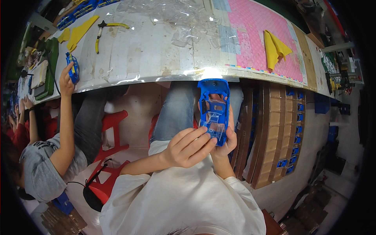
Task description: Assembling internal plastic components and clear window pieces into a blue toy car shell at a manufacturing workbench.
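A blue plastic shell (225, 88), shaped like a toy car body, is held in front of my chest at the table's edge, its hollow inside facing up. My right hand (231, 141) wraps round it from below and the right side. Over the hollow lies a clear moulded plastic insert (216, 106), reaching from the middle to the near end. Fingers of my left hand (190, 145) pinch the insert's near end against the shell. Whether the insert is fully seated cannot be told.
On the white table (129, 58) lie a pile of clear plastic parts (184, 19), yellow-handled cutting pliers (102, 25) and a yellow cloth (274, 49). At left, a co-worker's hand (67, 78) holds another blue piece. Brown trays (274, 137) with blue parts stand at right.
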Action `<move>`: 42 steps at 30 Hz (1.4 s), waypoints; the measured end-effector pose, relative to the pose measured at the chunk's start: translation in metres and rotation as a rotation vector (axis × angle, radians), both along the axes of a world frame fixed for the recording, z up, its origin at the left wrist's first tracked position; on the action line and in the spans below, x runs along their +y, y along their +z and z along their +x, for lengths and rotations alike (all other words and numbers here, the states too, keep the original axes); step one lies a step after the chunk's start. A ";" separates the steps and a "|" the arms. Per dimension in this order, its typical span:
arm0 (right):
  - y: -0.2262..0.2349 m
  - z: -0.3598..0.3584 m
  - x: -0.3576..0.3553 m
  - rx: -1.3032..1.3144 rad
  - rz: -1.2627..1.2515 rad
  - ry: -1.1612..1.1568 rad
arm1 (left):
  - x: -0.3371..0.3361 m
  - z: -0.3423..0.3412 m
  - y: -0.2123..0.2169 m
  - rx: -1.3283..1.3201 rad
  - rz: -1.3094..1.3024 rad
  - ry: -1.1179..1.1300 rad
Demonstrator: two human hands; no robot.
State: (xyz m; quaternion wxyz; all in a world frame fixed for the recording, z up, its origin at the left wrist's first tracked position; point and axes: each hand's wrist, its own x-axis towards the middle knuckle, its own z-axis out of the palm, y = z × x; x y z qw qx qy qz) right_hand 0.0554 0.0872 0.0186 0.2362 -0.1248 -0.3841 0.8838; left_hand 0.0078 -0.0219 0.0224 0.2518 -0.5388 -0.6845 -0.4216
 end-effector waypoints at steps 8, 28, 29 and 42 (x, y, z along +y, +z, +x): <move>0.001 0.001 0.003 -0.021 0.077 -0.049 | 0.003 0.000 0.006 -0.080 -0.019 -0.049; 0.000 0.006 0.002 -0.066 0.058 0.022 | 0.014 -0.005 0.012 -0.080 -0.324 0.079; -0.001 0.006 0.002 -0.066 0.057 0.021 | 0.013 -0.004 0.012 -0.071 -0.331 0.096; 0.003 0.008 -0.002 0.014 -0.158 0.053 | 0.026 -0.049 0.023 -0.832 0.025 0.070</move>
